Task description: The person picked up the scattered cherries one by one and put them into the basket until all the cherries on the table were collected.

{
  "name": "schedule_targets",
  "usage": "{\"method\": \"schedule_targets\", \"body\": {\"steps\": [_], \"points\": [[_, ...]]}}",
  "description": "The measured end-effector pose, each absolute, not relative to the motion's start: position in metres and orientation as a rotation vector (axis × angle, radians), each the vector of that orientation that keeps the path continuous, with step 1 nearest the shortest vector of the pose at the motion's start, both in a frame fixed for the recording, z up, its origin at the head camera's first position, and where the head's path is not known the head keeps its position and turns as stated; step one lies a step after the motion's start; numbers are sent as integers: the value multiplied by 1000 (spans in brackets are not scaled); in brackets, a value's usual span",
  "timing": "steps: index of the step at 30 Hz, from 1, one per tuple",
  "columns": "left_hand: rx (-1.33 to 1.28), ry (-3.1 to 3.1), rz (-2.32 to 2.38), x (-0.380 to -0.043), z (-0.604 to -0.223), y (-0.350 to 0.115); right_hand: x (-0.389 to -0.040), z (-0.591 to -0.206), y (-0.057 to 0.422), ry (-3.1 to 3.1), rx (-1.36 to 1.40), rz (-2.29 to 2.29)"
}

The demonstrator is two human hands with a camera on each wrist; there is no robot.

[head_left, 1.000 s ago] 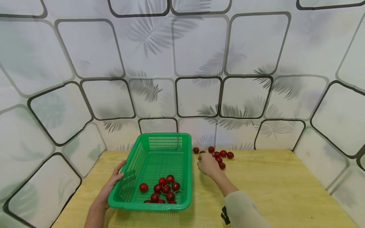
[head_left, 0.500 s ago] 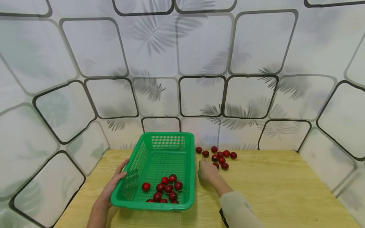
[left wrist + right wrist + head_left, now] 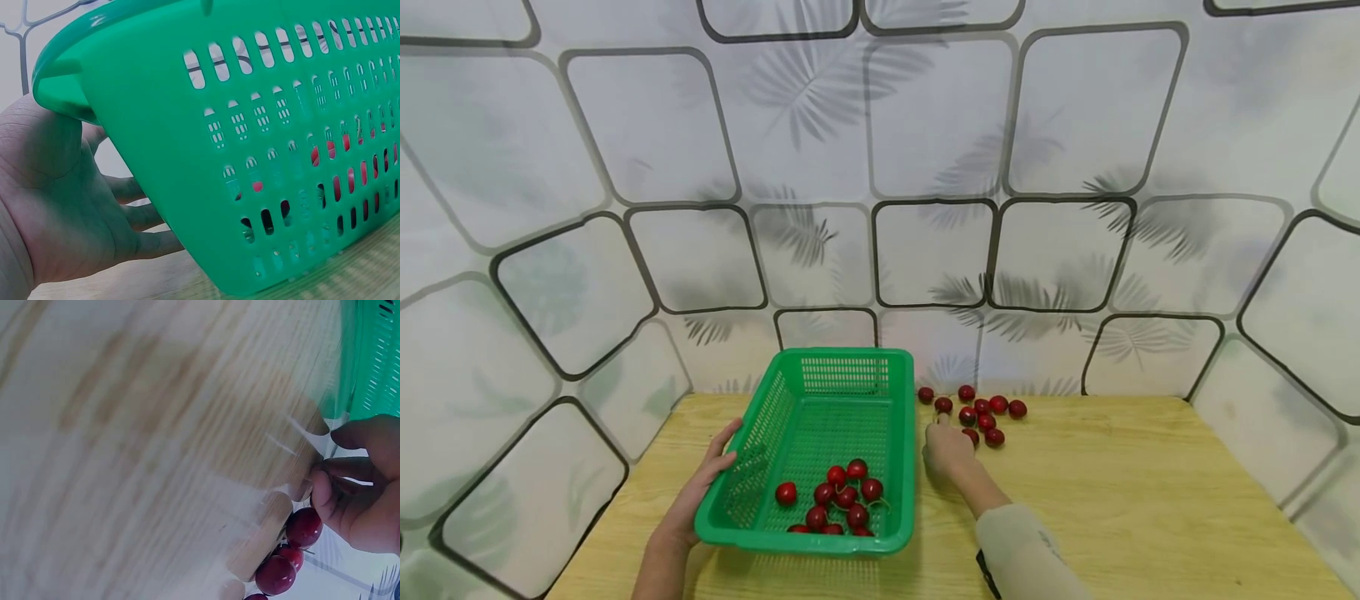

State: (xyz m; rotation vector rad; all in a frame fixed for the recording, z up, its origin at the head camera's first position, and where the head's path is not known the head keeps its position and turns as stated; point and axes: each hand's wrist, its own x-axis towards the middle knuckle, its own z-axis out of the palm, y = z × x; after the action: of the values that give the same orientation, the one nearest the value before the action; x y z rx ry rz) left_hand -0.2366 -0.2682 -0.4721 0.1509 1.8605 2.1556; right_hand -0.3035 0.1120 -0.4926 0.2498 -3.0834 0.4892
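Note:
A green plastic basket (image 3: 820, 433) stands on the wooden table with several red cherries (image 3: 846, 497) in its near part. My left hand (image 3: 696, 492) holds its left side; in the left wrist view the thumb of that hand (image 3: 69, 206) is at the rim and the fingers lie against the wall. Right of the basket, my right hand (image 3: 951, 454) is low at the table, beside a group of loose cherries (image 3: 985, 422). In the right wrist view its thumb (image 3: 353, 434) and index finger stand apart, the other fingers bent, with a dark red cherry (image 3: 304, 528) close by.
The light wooden table (image 3: 1120, 492) extends to the right of the loose cherries. A patterned white wall covering (image 3: 925, 250) rises at the table's back edge and along both sides.
My right hand has drawn back a little from among the loose cherries toward the basket's right side, uncovering several of them. My left hand stays on the basket, and the view has shifted slightly.

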Motion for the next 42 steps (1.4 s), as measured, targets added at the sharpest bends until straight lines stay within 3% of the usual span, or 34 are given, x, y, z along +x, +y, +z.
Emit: {"method": "schedule_targets", "body": {"steps": [18,32,42], "points": [[190,1831,2154,-236,-474,-267,-308,-500,108,-3082,134,501],[168,1859,2165,-237,-473,-270,-311,-483,119,-2833,79,550],[205,1870,2159,-237,-473,-269,-307,-474,131,-2619,206,630]]}}
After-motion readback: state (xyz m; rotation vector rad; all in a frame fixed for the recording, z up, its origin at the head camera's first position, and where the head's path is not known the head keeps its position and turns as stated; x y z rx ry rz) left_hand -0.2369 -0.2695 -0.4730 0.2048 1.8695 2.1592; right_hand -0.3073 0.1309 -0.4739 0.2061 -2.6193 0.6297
